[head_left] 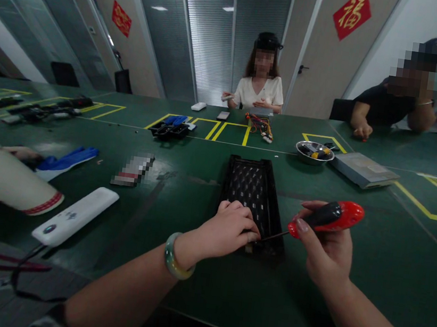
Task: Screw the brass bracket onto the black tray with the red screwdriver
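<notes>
A black plastic tray-like case with a patterned inner surface lies lengthwise on the green table before me. My left hand rests over its near end, fingers curled together beside the tip of the screwdriver. Whatever those fingertips pinch is hidden. My right hand grips the red and black handle of a screwdriver. Its thin shaft slants down to the left, across the right rim of the case, with the tip close to my left fingertips. A green bangle circles my left wrist.
Left lie a white device with a strap, a blue glove and a cream item with red trim. Beyond stand a metal bowl, a grey box, a black bin and cables. Two people sit opposite.
</notes>
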Tool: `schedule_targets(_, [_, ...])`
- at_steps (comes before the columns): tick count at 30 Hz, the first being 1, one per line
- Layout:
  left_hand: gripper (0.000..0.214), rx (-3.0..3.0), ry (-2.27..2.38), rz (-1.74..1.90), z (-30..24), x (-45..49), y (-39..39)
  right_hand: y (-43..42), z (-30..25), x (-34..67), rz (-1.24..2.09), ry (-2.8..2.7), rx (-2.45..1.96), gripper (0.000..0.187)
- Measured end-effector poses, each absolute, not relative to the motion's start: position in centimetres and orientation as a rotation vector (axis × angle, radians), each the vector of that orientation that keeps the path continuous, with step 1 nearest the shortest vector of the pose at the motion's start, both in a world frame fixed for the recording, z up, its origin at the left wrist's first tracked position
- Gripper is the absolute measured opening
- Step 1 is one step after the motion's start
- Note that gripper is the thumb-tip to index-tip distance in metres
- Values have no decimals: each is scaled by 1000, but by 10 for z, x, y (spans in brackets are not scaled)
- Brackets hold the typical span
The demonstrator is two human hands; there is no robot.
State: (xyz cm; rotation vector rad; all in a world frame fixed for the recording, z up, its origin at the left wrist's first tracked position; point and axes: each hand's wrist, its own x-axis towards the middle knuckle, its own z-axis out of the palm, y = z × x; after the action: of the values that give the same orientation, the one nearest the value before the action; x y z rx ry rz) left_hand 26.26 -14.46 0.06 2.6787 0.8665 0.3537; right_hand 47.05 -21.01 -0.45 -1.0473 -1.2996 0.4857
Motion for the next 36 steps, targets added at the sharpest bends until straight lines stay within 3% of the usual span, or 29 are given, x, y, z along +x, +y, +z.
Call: schedule_targets(36, [10,2595,830,406,1,263,-148,-213,-7,467,575,-1315,-917,27])
